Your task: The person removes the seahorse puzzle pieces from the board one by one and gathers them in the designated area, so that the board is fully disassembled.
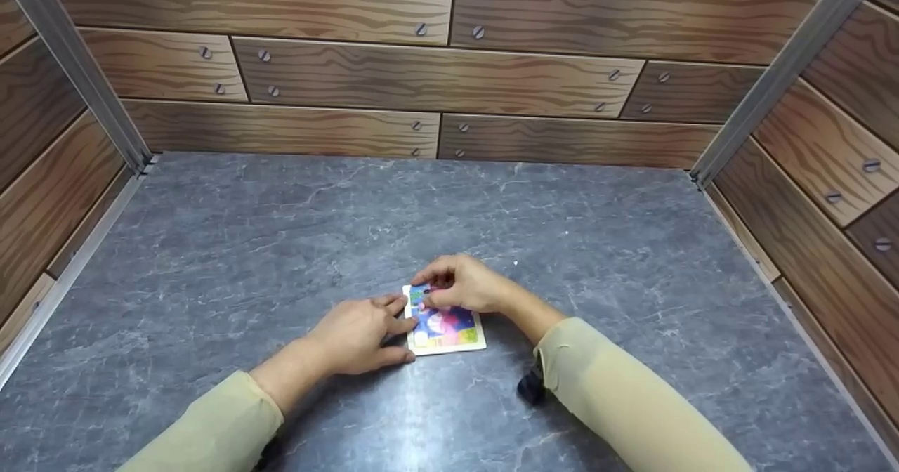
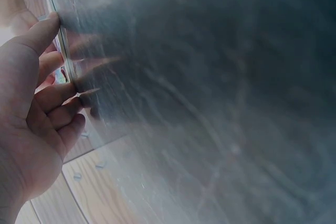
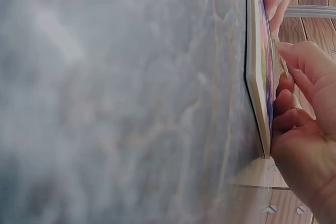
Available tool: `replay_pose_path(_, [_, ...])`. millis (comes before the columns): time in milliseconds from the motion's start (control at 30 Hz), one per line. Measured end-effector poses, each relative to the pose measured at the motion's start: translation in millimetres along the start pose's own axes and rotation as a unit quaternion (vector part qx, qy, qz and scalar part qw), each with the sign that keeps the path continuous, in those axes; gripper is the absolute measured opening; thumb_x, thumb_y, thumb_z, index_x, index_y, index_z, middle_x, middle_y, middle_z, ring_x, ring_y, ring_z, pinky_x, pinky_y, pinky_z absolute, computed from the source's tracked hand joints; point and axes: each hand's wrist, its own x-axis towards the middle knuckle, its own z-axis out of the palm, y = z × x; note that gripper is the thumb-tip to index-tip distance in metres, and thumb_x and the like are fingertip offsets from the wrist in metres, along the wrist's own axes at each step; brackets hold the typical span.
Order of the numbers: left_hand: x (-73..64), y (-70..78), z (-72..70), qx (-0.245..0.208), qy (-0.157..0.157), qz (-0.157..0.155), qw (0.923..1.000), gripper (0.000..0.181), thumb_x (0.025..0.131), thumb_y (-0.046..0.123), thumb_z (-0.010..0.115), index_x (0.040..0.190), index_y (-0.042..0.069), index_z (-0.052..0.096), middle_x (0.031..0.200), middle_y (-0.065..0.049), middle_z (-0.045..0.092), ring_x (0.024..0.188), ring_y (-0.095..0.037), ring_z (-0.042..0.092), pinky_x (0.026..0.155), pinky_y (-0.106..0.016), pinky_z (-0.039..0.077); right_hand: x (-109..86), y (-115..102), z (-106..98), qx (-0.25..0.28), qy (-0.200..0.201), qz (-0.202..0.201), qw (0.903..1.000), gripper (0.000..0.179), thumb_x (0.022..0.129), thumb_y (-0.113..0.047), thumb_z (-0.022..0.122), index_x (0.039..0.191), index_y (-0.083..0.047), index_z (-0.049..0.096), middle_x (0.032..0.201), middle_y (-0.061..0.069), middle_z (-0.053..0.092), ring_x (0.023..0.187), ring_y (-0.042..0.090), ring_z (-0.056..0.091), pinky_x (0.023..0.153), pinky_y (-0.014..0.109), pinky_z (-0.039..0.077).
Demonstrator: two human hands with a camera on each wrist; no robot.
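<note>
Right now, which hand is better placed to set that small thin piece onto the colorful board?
Probably your right hand: it is over the colorful board, with thumb and finger pinching the small thin piece. Your left hand touches the board's left edge, seemingly better placed to steady it.

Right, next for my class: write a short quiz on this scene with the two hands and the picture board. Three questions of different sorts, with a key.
1. Multiple choice. What colour is the border of the picture board?
A) red
B) white
C) black

2. True or false: the picture board is standing upright, leaning against the wall panels.

3. Short answer. What is each hand doing?

Key:
1. B.
2. False; it lies flat on the grey table.
3. The left hand touches the board's left edge; the right hand pinches a small thin piece over the board.
</note>
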Motion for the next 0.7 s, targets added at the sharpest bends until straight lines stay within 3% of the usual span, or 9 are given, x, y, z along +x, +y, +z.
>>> replay_pose_path(200, [-0.1,0.0,0.3,-0.004,0.0,-0.007,1.0,0.054,0.1,0.048,0.071,0.144,0.017,0.069,0.153,-0.023,0.054,0.141,-0.04,0.054,0.106,-0.057,0.051,1.0,4,2,0.031,0.014,-0.003,0.9994,0.035,0.091,-0.01,0.08,0.126,-0.007,0.078,0.093,-0.003,0.07,0.079,0.01,0.056,0.07,0.024,0.047])
replay_pose_path(467, [-1.1,0.5,1.5,-0.004,-0.003,-0.006,1.0,0.054,0.101,0.049,0.07,0.144,0.017,0.069,0.154,-0.022,0.054,0.141,-0.04,0.054,0.104,-0.057,0.052,-2.2,2,2,0.05,0.024,-0.009,0.9984,0.033,0.093,-0.008,0.078,0.125,-0.005,0.077,0.109,0.005,0.075,0.087,0.01,0.06,0.078,0.025,0.05])
replay_pose_path(700, [-0.5,-0.2,0.7,0.0,-0.002,-0.01,1.0,0.054,0.1,0.049,0.07,0.144,0.017,0.069,0.153,-0.022,0.055,0.141,-0.04,0.054,0.106,-0.057,0.051,-6.9,-5,-8,0.053,0.054,-0.044,0.9962,0.031,0.092,-0.008,0.08,0.122,-0.001,0.077,0.112,0.014,0.075,0.09,0.013,0.063,0.083,0.031,0.053])
